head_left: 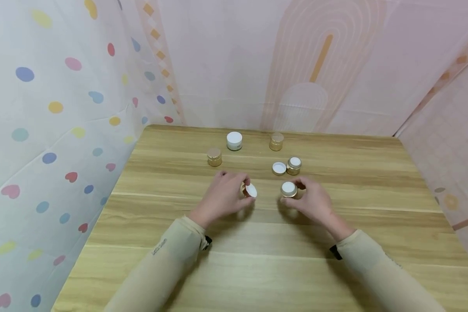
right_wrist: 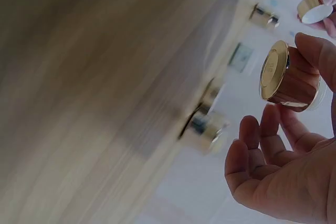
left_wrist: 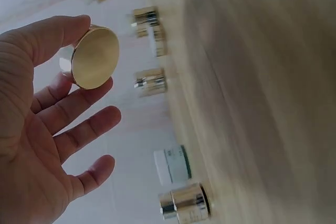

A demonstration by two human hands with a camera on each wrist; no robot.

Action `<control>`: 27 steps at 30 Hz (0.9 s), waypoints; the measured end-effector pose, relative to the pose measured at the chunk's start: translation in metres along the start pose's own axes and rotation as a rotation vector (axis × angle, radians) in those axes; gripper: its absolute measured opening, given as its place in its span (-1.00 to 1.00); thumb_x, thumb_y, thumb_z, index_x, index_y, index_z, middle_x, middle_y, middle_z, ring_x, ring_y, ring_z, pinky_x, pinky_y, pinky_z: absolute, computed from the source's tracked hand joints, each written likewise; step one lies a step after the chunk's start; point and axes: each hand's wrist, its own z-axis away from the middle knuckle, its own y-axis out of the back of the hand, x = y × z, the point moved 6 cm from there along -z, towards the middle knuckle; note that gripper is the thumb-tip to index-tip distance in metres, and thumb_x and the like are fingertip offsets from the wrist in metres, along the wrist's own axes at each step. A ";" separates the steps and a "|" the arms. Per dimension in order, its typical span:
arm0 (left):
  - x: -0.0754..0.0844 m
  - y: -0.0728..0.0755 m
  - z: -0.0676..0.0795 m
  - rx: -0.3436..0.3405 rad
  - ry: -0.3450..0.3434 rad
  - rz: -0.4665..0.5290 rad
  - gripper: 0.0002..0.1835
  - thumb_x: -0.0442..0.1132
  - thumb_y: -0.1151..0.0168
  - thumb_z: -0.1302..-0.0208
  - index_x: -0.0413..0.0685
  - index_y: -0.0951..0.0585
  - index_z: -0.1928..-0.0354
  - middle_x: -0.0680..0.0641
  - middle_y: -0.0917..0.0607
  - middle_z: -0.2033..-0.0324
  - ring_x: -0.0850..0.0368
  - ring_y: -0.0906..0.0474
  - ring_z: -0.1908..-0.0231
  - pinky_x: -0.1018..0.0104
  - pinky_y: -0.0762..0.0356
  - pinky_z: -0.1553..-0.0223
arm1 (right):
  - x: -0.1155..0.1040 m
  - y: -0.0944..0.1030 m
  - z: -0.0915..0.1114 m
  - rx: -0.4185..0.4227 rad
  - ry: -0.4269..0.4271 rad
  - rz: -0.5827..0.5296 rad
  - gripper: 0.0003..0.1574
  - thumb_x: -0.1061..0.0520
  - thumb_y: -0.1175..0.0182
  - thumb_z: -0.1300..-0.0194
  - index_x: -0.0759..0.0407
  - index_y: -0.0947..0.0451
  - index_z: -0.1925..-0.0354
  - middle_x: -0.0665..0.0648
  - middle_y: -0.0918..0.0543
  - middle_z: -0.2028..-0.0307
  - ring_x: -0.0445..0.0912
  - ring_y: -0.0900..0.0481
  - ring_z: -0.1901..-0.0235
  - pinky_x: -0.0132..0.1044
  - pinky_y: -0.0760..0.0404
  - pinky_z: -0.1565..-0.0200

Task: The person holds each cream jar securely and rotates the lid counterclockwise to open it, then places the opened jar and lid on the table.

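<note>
Above the worktop (head_left: pixel 257 264), a lid (head_left: pixel 251 190) is pinched by the fingers of the left hand (head_left: pixel 223 194) and an uncapped jar (head_left: pixel 288 188) by those of the right hand (head_left: pixel 315 200), so either could be dropped if the smooth sides are gripped too lightly.

A round, white-lined gold lid (head_left: pixel 251 190) is hanging tilted. A white-topped cylindrical gold jar (head_left: pixel 288 189) is hovering upright to its right

Diffuse light drops soft shadows beneath both hands (head_left: pixel 224 195) (head_left: pixel 316 201) on the bright worktop (head_left: pixel 253 260); wrist views run dimmer, grain and background jars (left_wrist: pixel 151 81) blurred.
</note>
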 end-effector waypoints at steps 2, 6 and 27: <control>0.001 -0.006 -0.014 -0.048 0.010 -0.014 -0.61 0.11 -0.55 -0.25 0.11 -0.58 0.13 0.12 -0.72 0.28 0.09 -0.65 0.12 -0.11 -0.39 -0.37 | 0.010 0.005 -0.006 -0.009 -0.030 0.003 -0.35 -0.06 -0.61 -0.15 0.21 -0.64 -0.09 0.28 -0.76 -0.05 0.19 -0.68 -0.10 0.13 -0.63 -0.15; 0.010 -0.022 -0.040 -0.120 0.041 -0.003 -0.63 0.14 -0.52 -0.29 0.13 -0.55 0.19 0.11 -0.70 0.30 0.03 -0.64 0.06 -0.14 -0.38 -0.36 | 0.028 0.012 -0.019 -0.005 -0.058 0.035 -0.35 -0.02 -0.58 -0.21 0.28 -0.60 -0.12 0.31 -0.74 0.00 0.16 -0.66 0.00 -0.01 -0.62 -0.03; 0.054 -0.062 -0.098 -0.191 0.095 -0.213 -0.58 0.25 -0.50 -0.28 0.10 -0.67 0.14 0.07 -0.79 0.26 0.04 -0.68 0.08 0.03 -0.49 -0.14 | 0.037 0.011 -0.044 -0.012 -0.090 0.142 -0.45 -0.06 -0.58 -0.20 0.26 -0.66 0.03 0.21 -0.76 0.19 0.05 -0.67 0.19 -0.17 -0.56 0.16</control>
